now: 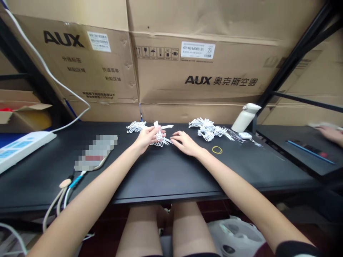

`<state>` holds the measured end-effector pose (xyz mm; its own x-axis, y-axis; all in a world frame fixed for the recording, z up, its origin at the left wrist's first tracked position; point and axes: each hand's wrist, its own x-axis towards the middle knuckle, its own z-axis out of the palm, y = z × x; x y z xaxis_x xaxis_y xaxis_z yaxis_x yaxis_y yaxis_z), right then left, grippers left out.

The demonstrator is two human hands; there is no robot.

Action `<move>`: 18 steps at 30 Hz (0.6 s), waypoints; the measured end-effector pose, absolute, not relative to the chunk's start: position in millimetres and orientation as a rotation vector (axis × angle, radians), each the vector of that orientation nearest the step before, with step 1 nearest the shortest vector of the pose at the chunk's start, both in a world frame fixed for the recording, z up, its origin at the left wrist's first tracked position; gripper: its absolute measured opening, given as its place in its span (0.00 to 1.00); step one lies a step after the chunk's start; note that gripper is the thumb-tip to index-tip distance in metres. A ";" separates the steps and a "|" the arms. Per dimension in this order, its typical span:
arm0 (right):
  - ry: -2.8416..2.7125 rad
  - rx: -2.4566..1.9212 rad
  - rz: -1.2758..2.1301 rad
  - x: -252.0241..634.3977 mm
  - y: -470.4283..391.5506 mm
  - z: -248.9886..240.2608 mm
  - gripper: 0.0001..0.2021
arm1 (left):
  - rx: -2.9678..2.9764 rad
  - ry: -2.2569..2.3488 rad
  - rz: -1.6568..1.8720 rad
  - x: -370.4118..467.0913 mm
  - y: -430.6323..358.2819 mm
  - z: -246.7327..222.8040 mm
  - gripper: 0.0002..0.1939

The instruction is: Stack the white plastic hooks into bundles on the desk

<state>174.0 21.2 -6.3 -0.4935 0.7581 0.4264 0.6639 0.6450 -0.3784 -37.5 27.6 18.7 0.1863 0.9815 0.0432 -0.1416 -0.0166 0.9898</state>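
My left hand (148, 137) is closed round a bunch of white hooks (159, 135), thin pieces with curled ends that stick out past the fingers. Just to the right, my right hand (184, 142) hovers low over the black table (171, 175) with its fingers apart and nothing in them. More white hooks (135, 126) lie behind and left of my left hand. A larger heap of white hooks (207, 129) sits at the back right. Two thin yellow bands (217, 150) lie in front of that heap.
A pixelated device (96, 153) with cables and a white power strip (24, 148) are at the left. A white bottle (245, 118) and small white case (245, 135) stand back right. Cardboard (198, 82) backs the table. Another person's hand (331, 134) shows far right.
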 end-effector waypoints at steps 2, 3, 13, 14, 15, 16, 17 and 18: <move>-2.447 -1.143 0.134 172.6 20.3 -9.1 0.20 | 1.212 0.988 1.126 -36.3 25.8 19.0 0.18; -2.487 -1.169 0.123 172.1 20.3 -10.0 0.21 | 1.213 1.003 1.109 -35.6 24.8 19.3 0.18; -2.498 -1.265 0.079 184.8 25.2 0.4 0.17 | 1.229 1.052 1.073 -32.2 21.8 21.3 0.18; -2.472 -1.269 0.081 185.8 26.0 1.4 0.15 | 1.238 1.049 1.068 -32.4 21.5 21.6 0.19; -2.443 -1.280 0.087 186.5 26.8 2.1 0.13 | 1.249 1.047 1.059 -32.7 21.0 22.0 0.19; -2.412 -1.301 0.097 186.7 27.3 2.4 0.11 | 1.263 1.047 1.051 -32.9 20.4 22.6 0.20; -2.379 -1.333 0.110 186.7 27.7 2.3 0.10 | 1.279 1.047 1.041 -33.1 19.7 23.1 0.20; -2.349 -1.369 0.123 186.5 28.0 1.8 0.09 | 1.298 1.047 1.033 -33.2 19.2 23.5 0.20</move>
<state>186.5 28.0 1.8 -0.4292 0.8490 0.3082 0.8121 0.5121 -0.2798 -33.2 19.2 23.5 0.2237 0.9746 -0.0125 0.0008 0.0126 0.9999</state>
